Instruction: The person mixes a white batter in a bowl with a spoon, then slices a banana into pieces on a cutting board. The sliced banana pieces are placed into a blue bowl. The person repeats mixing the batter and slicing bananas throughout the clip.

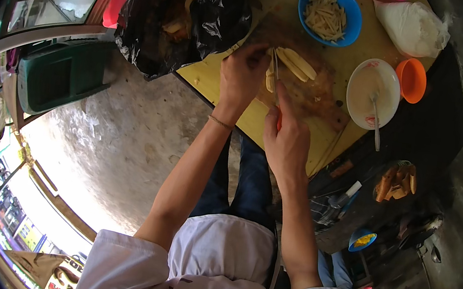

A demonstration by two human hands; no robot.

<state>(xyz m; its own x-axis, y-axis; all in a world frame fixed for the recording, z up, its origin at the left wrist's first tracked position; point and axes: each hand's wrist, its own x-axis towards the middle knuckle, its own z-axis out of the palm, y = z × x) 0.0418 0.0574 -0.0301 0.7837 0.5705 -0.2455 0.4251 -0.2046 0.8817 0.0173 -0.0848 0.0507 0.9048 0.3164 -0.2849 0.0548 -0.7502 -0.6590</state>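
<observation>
My right hand (288,134) is closed on the red handle of a knife (275,73), its blade pointing away from me along a peeled banana (270,77). At the far end of that fruit are the fingers of my left hand (244,68), which seem to hold it near the knife tip. Just right of the blade, peeled banana pieces (297,64) lie side by side on a stained wooden cutting board (323,93). A blue bowl (354,22) of pale cut sticks stands beyond the board. To its right is a white bowl (352,104) of pale batter with a metal spoon (375,120) in it.
A black plastic bag (219,23) with scraps bulges at the yellow table's (206,74) left. An orange cup (412,81) and a bag of white powder (412,28) stand at right. Brown fried pieces (397,183) and a small blue bowl (362,241) lie farther right. Another person's legs (336,268) show below.
</observation>
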